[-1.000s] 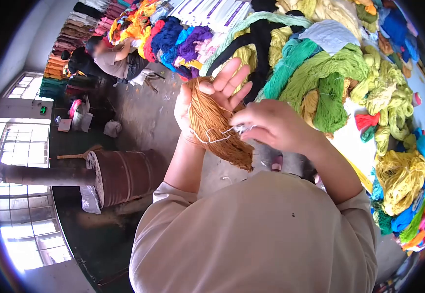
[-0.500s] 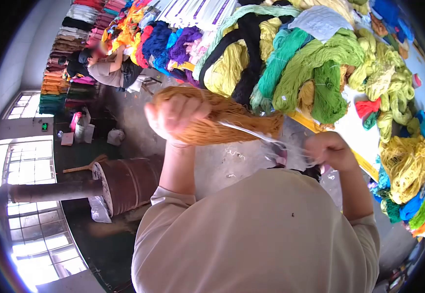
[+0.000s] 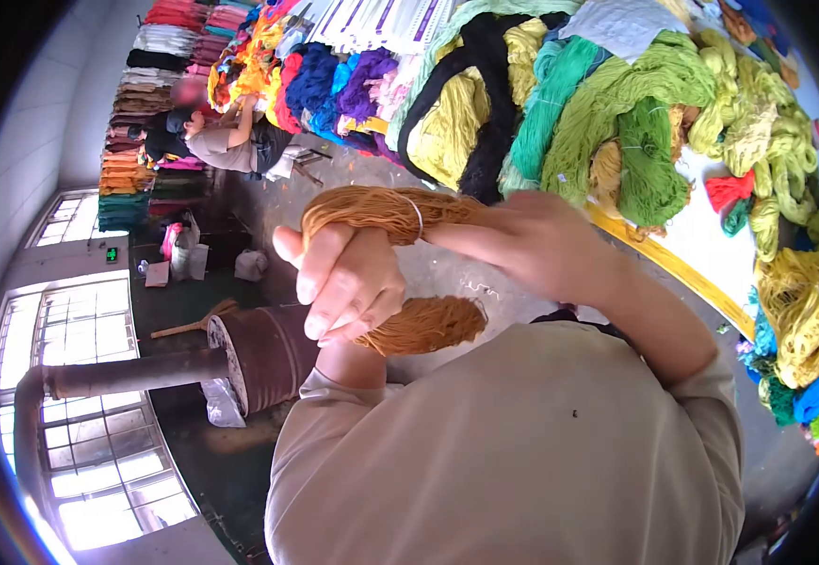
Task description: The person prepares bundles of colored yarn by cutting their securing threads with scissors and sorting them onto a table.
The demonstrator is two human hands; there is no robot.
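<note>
A skein of brown-orange yarn (image 3: 367,209) hangs in front of my chest, folded over so that its lower part (image 3: 433,325) shows beneath. My left hand (image 3: 353,282) is closed around it, fingers wrapped about the yarn. A thin white tie (image 3: 417,218) circles the upper part of the skein. My right hand (image 3: 546,247), blurred by motion, is at the right end of that upper part. One finger reaches along the yarn to just beside the white tie; the other fingers are hard to make out.
Skeins of green yarn (image 3: 631,85), black and yellow yarn cover a table with a yellow edge (image 3: 673,254). A rusty drum (image 3: 273,353) with a pipe (image 3: 136,375) stands at left. Another person (image 3: 221,146) works at the far end, beside hanging coloured skeins.
The skein was stretched sideways with white strands pulled toward my right hand; now it is folded, with a white tie around it. My right hand has moved left and up to the yarn.
</note>
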